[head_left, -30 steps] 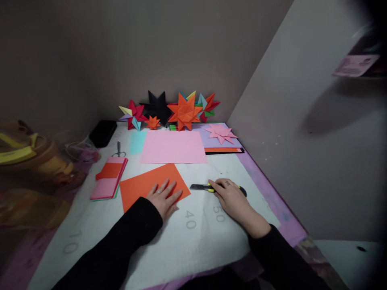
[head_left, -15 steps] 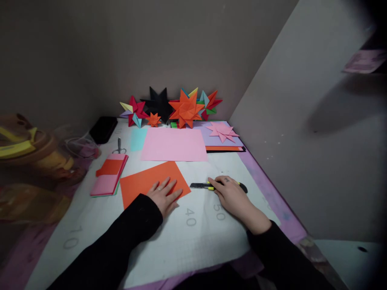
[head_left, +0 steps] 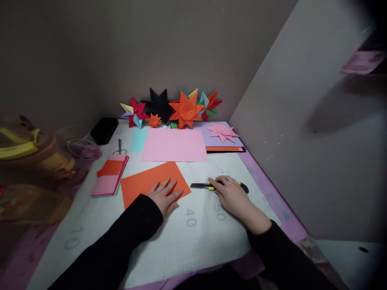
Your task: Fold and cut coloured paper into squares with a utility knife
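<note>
**At the middle of the frame: one palm on orange paper, one hand over a cutter**

At the centre of the picture the left hand (head_left: pixel 165 197) lies flat and open, fingers spread, on the lower right corner of the orange sheet (head_left: pixel 145 183), which lies at a slant on the white cutting mat (head_left: pixel 196 237). Just right of it the right hand (head_left: pixel 232 195) rests over the handle of the utility knife (head_left: pixel 201 186), index finger along its top. Whether the fingers have closed round the handle cannot be told. The knife lies flat on the mat, its dark front end pointing at the sheet's right corner and close to it.

To do this well, I judge, the palm should bear evenly so the sheet cannot creep, with the fingertips well back from any edge the blade might meet. The knife wants a full grip before it leaves the mat.

Counted:
- One orange sheet under the hand.
- One large pink sheet (head_left: pixel 173 145) above it.
- One pale blue sheet (head_left: pixel 138 139) to that sheet's left.
- One stack of small papers (head_left: pixel 109 177) at the left.
- One pair of scissors (head_left: pixel 120 147).
- Five folded stars (head_left: pixel 186 109) against the wall at upper centre.
- One flat pink star (head_left: pixel 223 132) on lilac paper to their right
</note>
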Action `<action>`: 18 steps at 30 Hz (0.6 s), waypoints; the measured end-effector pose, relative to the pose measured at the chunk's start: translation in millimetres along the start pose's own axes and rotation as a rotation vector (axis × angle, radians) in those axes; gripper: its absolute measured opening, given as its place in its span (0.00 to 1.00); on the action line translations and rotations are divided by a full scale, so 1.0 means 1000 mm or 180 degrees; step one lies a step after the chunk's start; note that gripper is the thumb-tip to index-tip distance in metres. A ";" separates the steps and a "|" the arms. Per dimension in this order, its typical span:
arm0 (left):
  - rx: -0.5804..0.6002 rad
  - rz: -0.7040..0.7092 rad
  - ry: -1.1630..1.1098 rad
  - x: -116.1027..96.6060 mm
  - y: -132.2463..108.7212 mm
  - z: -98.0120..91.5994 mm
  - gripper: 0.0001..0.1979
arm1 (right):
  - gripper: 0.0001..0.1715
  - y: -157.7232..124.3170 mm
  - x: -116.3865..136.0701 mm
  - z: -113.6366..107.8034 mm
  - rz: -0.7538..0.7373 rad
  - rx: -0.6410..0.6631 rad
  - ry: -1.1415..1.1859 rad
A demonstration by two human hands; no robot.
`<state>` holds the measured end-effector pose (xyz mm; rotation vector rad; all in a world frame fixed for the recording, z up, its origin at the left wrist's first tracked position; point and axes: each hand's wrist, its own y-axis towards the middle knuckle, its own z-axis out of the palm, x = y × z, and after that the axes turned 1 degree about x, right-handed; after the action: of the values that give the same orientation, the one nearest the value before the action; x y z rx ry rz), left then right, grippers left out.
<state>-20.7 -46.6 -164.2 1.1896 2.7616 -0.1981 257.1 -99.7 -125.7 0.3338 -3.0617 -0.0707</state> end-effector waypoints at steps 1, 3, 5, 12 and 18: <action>0.0008 -0.0003 -0.0003 0.000 0.000 0.000 0.24 | 0.24 0.000 0.000 0.000 -0.0007 0.0016 -0.0011; 0.0025 -0.0012 -0.0004 0.000 0.000 0.000 0.24 | 0.24 0.001 0.001 -0.001 -0.0031 0.0051 -0.0017; 0.0028 -0.0026 -0.0003 0.000 0.000 -0.001 0.24 | 0.24 0.002 0.001 -0.001 -0.0044 0.0086 0.0000; 0.0109 -0.0019 0.0013 -0.004 0.000 -0.009 0.23 | 0.23 0.002 0.000 0.001 -0.0126 0.0044 0.0105; 0.0310 -0.0160 -0.0093 -0.007 0.000 -0.019 0.24 | 0.24 0.006 0.003 -0.002 -0.0357 0.0005 0.0136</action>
<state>-17.3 -48.3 -144.2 1.1301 2.7872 -0.3559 253.3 -94.3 -123.3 0.5004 -2.9987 -0.0652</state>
